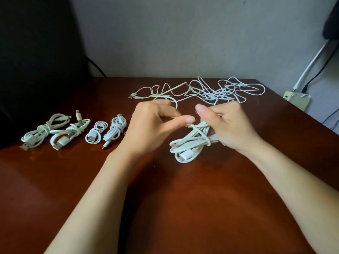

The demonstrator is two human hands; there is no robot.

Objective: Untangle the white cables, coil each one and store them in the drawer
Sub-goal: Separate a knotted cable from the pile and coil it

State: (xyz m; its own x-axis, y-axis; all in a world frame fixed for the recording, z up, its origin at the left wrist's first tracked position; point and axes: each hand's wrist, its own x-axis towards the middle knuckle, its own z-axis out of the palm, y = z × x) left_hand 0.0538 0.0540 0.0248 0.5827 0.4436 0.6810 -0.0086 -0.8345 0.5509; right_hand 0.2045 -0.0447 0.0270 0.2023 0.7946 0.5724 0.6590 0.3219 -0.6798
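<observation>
The coil (192, 143) you are working on hangs between your hands, just above the worktop (165, 208). Its loops are gathered into a long bundle with one turn of cable cinched round the waist, and a USB plug (186, 155) lies at its lower end. Your right hand (229, 125) holds the upper end of the bundle with the fingers curled round the loops. Your left hand (152, 121) pinches the free tail between thumb and forefinger, close to where it leaves the wrap.

This looks like the tie-off step: the coiling is done and the tail is being wound round to lock it. The next move calls for tension on the tail while you pass it round or through the loops. Your right hand should hold the bundle firmly so it does not spring open.

Four finished bundles (70, 132) lie in a row to your left, close to one another. At the far edge the tangle (216, 90) of loose white cables waits, with two plugs trailing out on its left side. I would say you are past halfway on coiling, and nothing has been stored. The drawer is not in view, so you will have to find it before putting anything away.
</observation>
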